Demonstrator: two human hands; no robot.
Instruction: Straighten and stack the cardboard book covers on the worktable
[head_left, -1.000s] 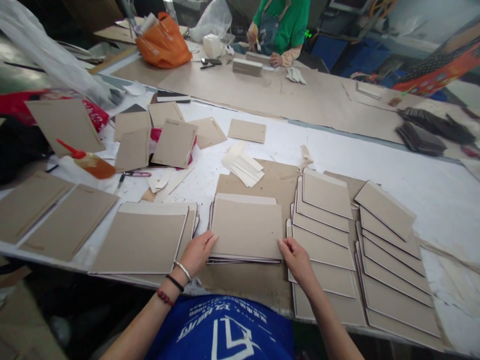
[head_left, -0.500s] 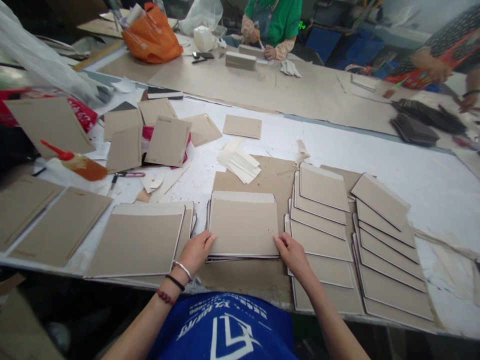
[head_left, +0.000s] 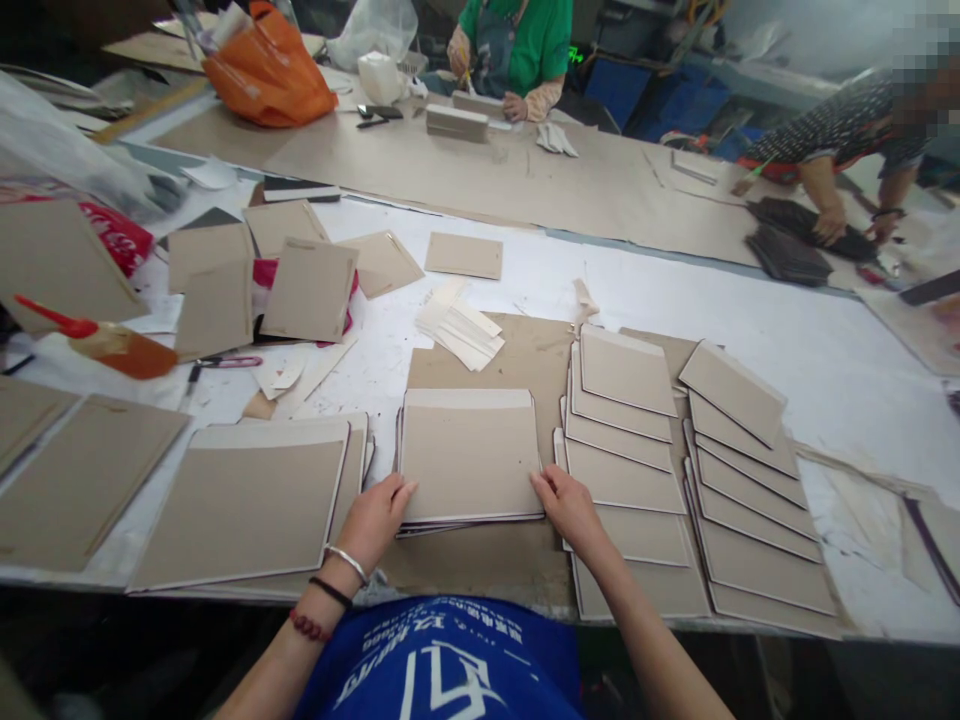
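A small stack of grey cardboard panels (head_left: 469,455) lies on a brown board at the table's near edge. My left hand (head_left: 375,520) grips the stack's near left corner, fingers curled on its edge. My right hand (head_left: 566,505) pinches the near right corner. Right of it, two fanned rows of the same panels (head_left: 622,430) overlap toward me. Larger panels (head_left: 240,500) lie to the left.
A glue bottle with a red nozzle (head_left: 112,345), scissors (head_left: 221,362), loose panels and cream paper strips (head_left: 459,328) lie further back. An orange bag (head_left: 266,70) sits far left. A person in green (head_left: 517,45) and another person (head_left: 847,150) work at the far table.
My hands stay on the stack's near corners. My view has swung right, bringing a second person at the far right into sight.
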